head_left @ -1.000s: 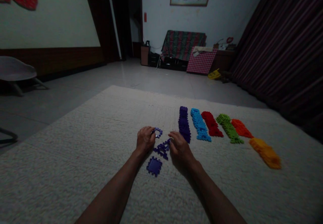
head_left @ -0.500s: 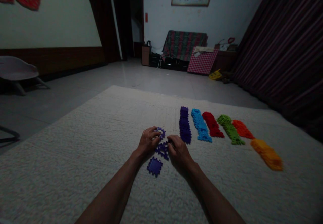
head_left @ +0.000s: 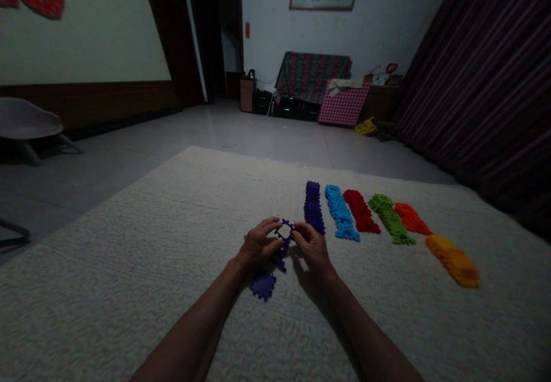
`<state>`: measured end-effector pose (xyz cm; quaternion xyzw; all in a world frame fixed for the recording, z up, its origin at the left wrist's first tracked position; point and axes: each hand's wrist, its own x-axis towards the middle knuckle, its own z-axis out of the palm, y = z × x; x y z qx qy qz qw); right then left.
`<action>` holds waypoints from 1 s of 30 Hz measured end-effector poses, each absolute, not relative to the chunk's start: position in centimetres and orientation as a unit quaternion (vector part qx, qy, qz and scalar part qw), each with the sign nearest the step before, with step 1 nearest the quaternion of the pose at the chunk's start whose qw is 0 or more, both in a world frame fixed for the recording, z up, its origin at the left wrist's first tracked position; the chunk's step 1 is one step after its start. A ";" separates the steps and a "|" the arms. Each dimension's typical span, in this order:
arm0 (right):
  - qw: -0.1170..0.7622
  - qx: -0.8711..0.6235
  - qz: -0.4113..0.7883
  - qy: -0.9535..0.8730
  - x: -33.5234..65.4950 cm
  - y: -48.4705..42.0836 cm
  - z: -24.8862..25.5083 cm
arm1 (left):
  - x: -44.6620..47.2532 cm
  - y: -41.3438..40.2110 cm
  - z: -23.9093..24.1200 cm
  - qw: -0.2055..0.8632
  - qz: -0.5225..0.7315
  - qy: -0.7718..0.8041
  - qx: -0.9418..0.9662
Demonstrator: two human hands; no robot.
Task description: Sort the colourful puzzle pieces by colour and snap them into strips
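Both hands meet over a cream rug (head_left: 129, 267). My left hand (head_left: 257, 244) and my right hand (head_left: 313, 245) each pinch one side of a small purple ring-shaped puzzle piece (head_left: 284, 231), held just above the rug. Under the hands lie more purple pieces, among them a square one (head_left: 263, 284) and another partly hidden below the left fingers. To the right of the hands lies a purple row of pieces (head_left: 314, 214).
Further rows lie side by side on the rug: blue (head_left: 341, 212), red (head_left: 361, 211), green (head_left: 390, 218), orange (head_left: 410, 218) and yellow-orange (head_left: 453, 261). A pale chair (head_left: 26, 120) stands at the left. A striped curtain (head_left: 486, 83) hangs on the right.
My left hand carried the ring piece rightward and up off the rug. My right hand left the loose pieces and took hold of the ring's other side.
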<state>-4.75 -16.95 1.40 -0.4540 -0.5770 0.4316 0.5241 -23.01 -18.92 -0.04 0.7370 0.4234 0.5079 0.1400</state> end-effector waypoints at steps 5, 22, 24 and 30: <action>0.517 -0.511 0.383 -0.570 -0.7 -15.3 2.4 | -23.9 -18.3 -0.2 0.052 0.569 0.478 0.668; 0.401 -0.545 0.369 -0.638 4.8 -14.0 3.3 | -24.6 -17.6 -0.8 0.038 0.612 0.551 0.566; 0.409 -0.544 0.349 -0.644 4.9 -13.9 2.8 | -24.7 -17.6 -0.8 0.038 0.612 0.553 0.564; 0.426 -0.532 0.319 -0.659 5.3 -13.4 1.6 | -24.8 -17.5 -0.9 0.042 0.609 0.562 0.559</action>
